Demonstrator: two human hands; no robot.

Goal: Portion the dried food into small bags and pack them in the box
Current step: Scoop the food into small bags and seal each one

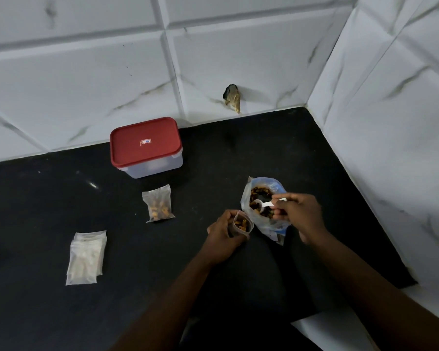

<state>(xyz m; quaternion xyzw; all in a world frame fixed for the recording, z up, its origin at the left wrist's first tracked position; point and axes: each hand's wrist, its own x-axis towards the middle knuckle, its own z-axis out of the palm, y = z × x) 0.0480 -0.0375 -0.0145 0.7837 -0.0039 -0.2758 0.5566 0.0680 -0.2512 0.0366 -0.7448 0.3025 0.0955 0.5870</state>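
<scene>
My left hand (pixel 222 234) grips a small clear bag (pixel 242 224), held upright and open, with orange-brown dried food inside. Just right of it lies a large plastic bag of dried food (pixel 261 203), its mouth open. My right hand (pixel 299 214) pinches the handle of a white plastic spoon (pixel 262 205) whose bowl dips into that food. A filled small bag (pixel 158 206) lies on the black counter to the left. The box (pixel 146 146), clear with a red lid on it, stands near the back wall.
A stack of empty small bags (pixel 86 257) lies at the left of the black counter (pixel 48 211). White marble-look tiles form the back wall and the right wall (pixel 390 122). A broken hole (pixel 232 97) shows in the back wall.
</scene>
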